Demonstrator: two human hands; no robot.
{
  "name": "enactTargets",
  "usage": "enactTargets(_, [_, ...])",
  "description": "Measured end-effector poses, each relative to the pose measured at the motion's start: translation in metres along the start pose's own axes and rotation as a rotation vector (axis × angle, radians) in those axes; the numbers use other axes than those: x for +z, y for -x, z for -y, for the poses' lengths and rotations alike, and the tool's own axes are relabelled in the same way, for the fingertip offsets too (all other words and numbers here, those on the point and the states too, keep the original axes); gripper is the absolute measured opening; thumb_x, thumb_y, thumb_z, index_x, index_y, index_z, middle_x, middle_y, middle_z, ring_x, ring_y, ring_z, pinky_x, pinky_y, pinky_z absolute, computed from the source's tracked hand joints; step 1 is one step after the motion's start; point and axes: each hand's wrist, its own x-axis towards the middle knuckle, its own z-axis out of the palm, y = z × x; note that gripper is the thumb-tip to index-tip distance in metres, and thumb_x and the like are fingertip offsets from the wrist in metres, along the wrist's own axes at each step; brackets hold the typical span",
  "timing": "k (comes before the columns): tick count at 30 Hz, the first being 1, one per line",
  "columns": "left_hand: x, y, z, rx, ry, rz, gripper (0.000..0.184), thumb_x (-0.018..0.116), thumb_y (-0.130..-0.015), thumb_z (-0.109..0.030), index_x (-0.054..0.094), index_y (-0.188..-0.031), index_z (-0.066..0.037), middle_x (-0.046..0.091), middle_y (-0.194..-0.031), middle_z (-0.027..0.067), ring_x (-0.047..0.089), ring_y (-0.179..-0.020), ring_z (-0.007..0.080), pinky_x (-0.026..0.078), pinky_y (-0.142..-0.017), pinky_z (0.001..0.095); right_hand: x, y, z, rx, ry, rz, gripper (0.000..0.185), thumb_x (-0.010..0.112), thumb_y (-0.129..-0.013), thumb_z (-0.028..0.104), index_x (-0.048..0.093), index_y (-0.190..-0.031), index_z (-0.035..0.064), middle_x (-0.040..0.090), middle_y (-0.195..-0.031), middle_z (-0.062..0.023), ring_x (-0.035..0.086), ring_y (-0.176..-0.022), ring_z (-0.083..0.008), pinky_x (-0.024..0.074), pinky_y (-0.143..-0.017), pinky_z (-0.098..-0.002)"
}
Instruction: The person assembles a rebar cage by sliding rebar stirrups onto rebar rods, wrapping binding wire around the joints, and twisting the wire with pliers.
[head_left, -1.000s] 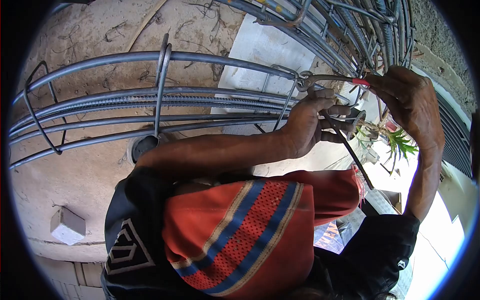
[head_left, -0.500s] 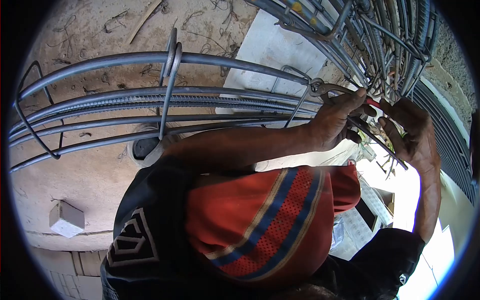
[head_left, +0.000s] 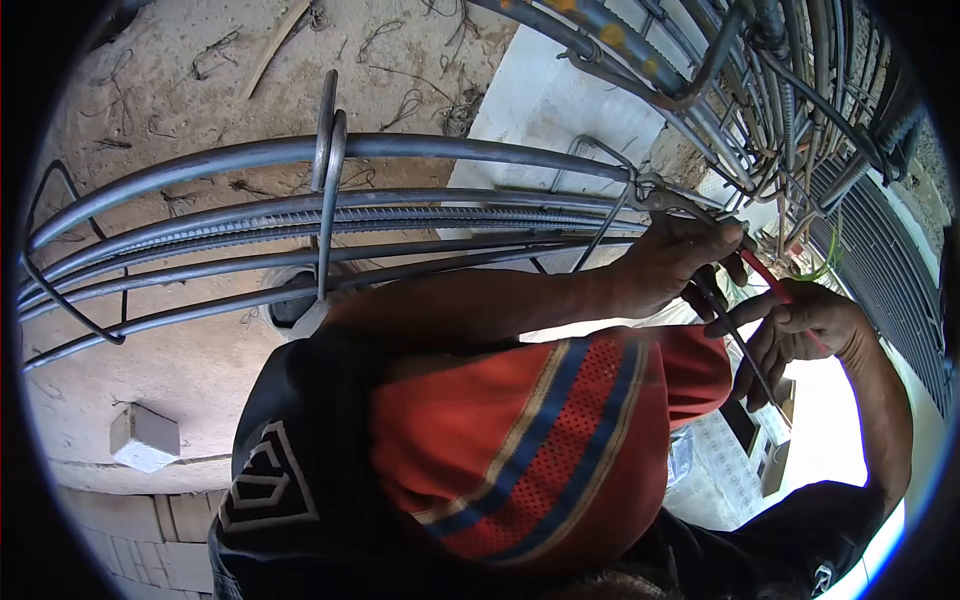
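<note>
Dusty ground point(head_left: 215, 385); left hand point(head_left: 672, 268), right hand point(head_left: 822, 318) grip pincers point(head_left: 688, 206) at rebar point(head_left: 450, 147); likely stiff, hefty, best held by handles point(head_left: 764, 270).

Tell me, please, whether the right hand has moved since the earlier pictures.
Yes, the right hand now sits lower in the view, judged against the near end of the long rebar cage.

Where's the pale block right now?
In the head view, the pale block sits on the ground at lower left, below the curved metal bars and left of the black sleeve.
</note>
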Motion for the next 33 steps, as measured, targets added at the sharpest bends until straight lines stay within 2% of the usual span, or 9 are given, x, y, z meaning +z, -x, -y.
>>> enactTargets(5, [0.003, 0.002, -0.004, -0.062, 0.048, -0.032, 0.042, 0.052, -0.09, -0.042, 0.058, -0.101, -0.002, 0.063, -0.083, 0.0085, 0.065, -0.062, 0.0182, 0.055, -0.051, 0.0261, -0.003, -0.005, -0.009, -0.022, 0.062, -0.183, 0.048, 0.055, -0.089, 0.033, 0.052, -0.104, -0.0128, 0.062, -0.072, -0.0231, 0.064, -0.058, -0.0285, 0.0557, -0.051, -0.0373])
enactTargets(10, [0.001, -0.005, -0.004, -0.007, -0.02, -0.041, 0.041, 0.051, -0.091, -0.042, 0.059, -0.098, -0.003, 0.063, -0.081, 0.0081, 0.066, -0.065, 0.0182, 0.057, -0.052, 0.0268, 0.015, -0.01, -0.001, 0.08, 0.235, -0.593, 0.04, 0.06, -0.087, 0.032, 0.055, -0.084, -0.0076, 0.062, -0.068, -0.0168, 0.062, -0.05, -0.0231, 0.0499, -0.04, -0.0315])
enactTargets(17, [0.001, -0.003, 0.0, 0.017, -0.045, -0.011, 0.041, 0.051, -0.091, -0.043, 0.057, -0.103, -0.005, 0.063, -0.077, 0.0071, 0.065, -0.065, 0.0156, 0.056, -0.052, 0.0271, 0.027, -0.007, 0.012, 0.112, 0.553, -0.531, 0.032, 0.07, -0.078, 0.02, 0.058, -0.091, -0.0066, 0.061, -0.057, -0.0139, 0.063, -0.049, -0.0207, 0.0501, -0.041, -0.03])
enactTargets(19, [0.002, -0.004, 0.0, -0.003, 0.0, -0.017, 0.042, 0.051, -0.09, -0.045, 0.057, -0.104, -0.005, 0.063, -0.076, 0.0072, 0.065, -0.065, 0.0157, 0.055, -0.051, 0.0274, 0.051, -0.004, 0.019, 0.082, 0.888, -0.733, 0.041, 0.073, -0.072, 0.018, 0.056, -0.103, -0.0037, 0.062, -0.061, -0.0148, 0.064, -0.053, -0.021, 0.0497, -0.049, -0.033])
enactTargets(21, [0.004, -0.004, -0.002, -0.004, 0.023, -0.063, 0.043, 0.054, -0.088, -0.045, 0.057, -0.103, -0.006, 0.063, -0.077, 0.0075, 0.065, -0.066, 0.0162, 0.056, -0.051, 0.0289, 0.062, -0.011, -0.004, -0.201, 1.696, -1.036, 0.053, 0.071, -0.07, 0.018, 0.05, -0.113, -0.005, 0.062, -0.075, -0.0163, 0.063, -0.064, -0.0248, 0.0487, -0.055, -0.0375])
enactTargets(23, [0.009, -0.007, -0.003, 0.019, 0.097, -0.107, 0.041, 0.056, -0.087, -0.044, 0.057, -0.102, -0.006, 0.063, -0.078, 0.0077, 0.065, -0.066, 0.0165, 0.056, -0.051, 0.0294, 0.062, -0.034, -0.033, -0.166, 2.163, -1.531, 0.071, 0.068, -0.074, 0.023, 0.035, -0.132, -0.0047, 0.053, -0.099, -0.0156, 0.056, -0.085, -0.0261, 0.0471, -0.065, -0.036])
enactTargets(25, [0.007, -0.008, -0.001, 0.038, 0.127, -0.062, 0.039, 0.059, -0.086, -0.042, 0.056, -0.098, -0.006, 0.063, -0.079, 0.0082, 0.065, -0.067, 0.0167, 0.057, -0.052, 0.0288, 0.065, -0.038, -0.044, -0.053, 2.327, -1.712, 0.07, 0.063, -0.079, 0.028, 0.034, -0.133, -0.006, 0.051, -0.098, -0.0145, 0.054, -0.092, -0.0238, 0.0462, -0.07, -0.0338])
enactTargets(28, [0.012, -0.005, -0.001, 0.062, 0.134, -0.11, 0.042, 0.06, -0.085, -0.043, 0.053, -0.1, -0.004, 0.063, -0.08, 0.0095, 0.066, -0.066, 0.0171, 0.058, -0.053, 0.0275, 0.07, -0.046, -0.049, 0.075, 2.271, -1.796, 0.053, 0.059, -0.084, 0.03, 0.045, -0.121, -0.0065, 0.052, -0.086, -0.0112, 0.057, -0.083, -0.0215, 0.0478, -0.062, -0.0337])
enactTargets(33, [0.02, 0.014, -0.015, -0.012, -0.129, -0.202, 0.039, 0.063, -0.084, -0.039, 0.055, -0.094, -0.002, 0.064, -0.081, 0.0104, 0.065, -0.06, 0.016, 0.056, -0.053, 0.0272, 0.046, -0.036, -0.041, 0.001, 2.237, -1.523, 0.02, 0.053, -0.086, 0.019, 0.052, -0.088, -0.0008, 0.054, -0.069, -0.011, 0.06, -0.063, -0.0237, 0.0494, -0.05, -0.0385])
